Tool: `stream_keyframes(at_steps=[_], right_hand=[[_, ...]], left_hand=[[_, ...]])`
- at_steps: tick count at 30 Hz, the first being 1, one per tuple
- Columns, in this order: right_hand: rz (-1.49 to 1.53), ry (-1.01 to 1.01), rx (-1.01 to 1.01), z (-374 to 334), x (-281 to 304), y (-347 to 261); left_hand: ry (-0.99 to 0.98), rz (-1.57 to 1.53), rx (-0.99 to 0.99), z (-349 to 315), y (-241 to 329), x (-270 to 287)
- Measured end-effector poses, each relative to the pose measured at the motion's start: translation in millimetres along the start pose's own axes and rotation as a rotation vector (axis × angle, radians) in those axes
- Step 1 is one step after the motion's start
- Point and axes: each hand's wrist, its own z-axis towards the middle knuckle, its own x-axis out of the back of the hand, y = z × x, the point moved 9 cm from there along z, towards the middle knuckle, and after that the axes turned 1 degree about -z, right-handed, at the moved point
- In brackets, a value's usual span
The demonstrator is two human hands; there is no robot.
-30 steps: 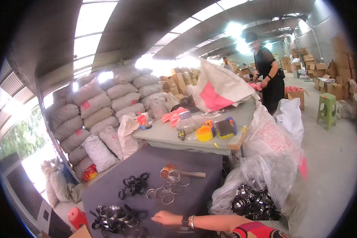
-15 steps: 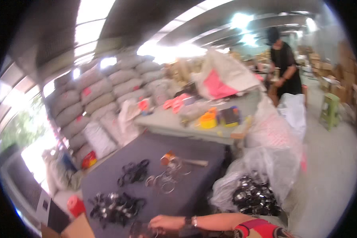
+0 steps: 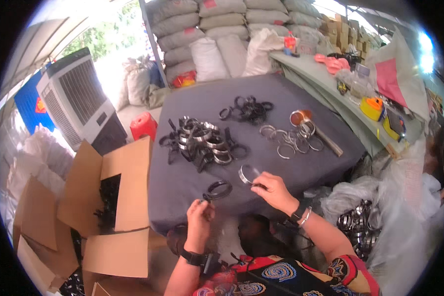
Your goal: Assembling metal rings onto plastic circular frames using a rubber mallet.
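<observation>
Hands apart, both at the near edge of the table. Right hand [image 3: 276,192] pinches a silver ring [image 3: 242,176] by its near side, over the cloth; ring tilted, opening uncovered, probably why only fingertips are used. Left hand [image 3: 199,217] sits at the near edge, fingers curled, with a black ring [image 3: 223,194] at their tips; cannot tell whether they grip its tab or only touch it.

Table [image 3: 175,204]: covered in dark grey cloth. Open cardboard box [image 3: 126,197] stands by its left edge, flaps out; transparent plastic bag [image 3: 350,190] sits off the near right corner, rings inside. Both within reach, presumably for that reason.

On the cloth, by size: heap of black-and-silver rings [image 3: 202,140] toward the left edge; loose silver rings [image 3: 301,139] nearer the right edge; cluster of black bands [image 3: 250,111] farther back. Separate heaps suggest grouping by kind. A rod [image 3: 328,140] lies past the silver rings, one end toward the near right corner.

Room: bare cloth between heap and silver rings, more along the near edge. Box flap crowds the left edge.
</observation>
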Motion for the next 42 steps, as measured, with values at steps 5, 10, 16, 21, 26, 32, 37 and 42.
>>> stream_keyframes(at_steps=[5,10,16,21,26,32,37,42], right_hand=[[-0.396,0.042,0.28,-11.3,0.4,-12.4],[-0.72,-0.082,0.385,-23.1,-12.1,-15.5],[-0.791,-0.08,0.452,-27.5,-11.2,-29.4],[-0.829,-0.023,0.546,-29.5,-10.1,-47.9],[-0.833,0.028,0.593,-33.0,-8.5,-59.4],[-0.246,0.055,0.313,-17.1,14.4,-44.7],[0.056,0.119,0.244,-16.0,29.9,-41.8],[0.09,0.178,0.194,-26.4,37.5,-40.7]], left_hand=[[0.056,0.184,0.006,-2.2,-23.2,18.2],[0.048,0.303,0.01,-14.7,-35.3,21.3],[0.024,0.39,0.025,-19.1,-51.9,34.8],[-0.003,0.3,0.114,-17.5,-62.9,38.9],[-0.032,0.26,0.116,-12.7,-66.9,40.2],[-0.024,0.24,0.087,-12.7,-63.0,37.7],[-0.025,0.246,0.103,-13.7,-63.0,39.3],[-0.068,0.25,0.092,-16.7,-59.0,33.3]])
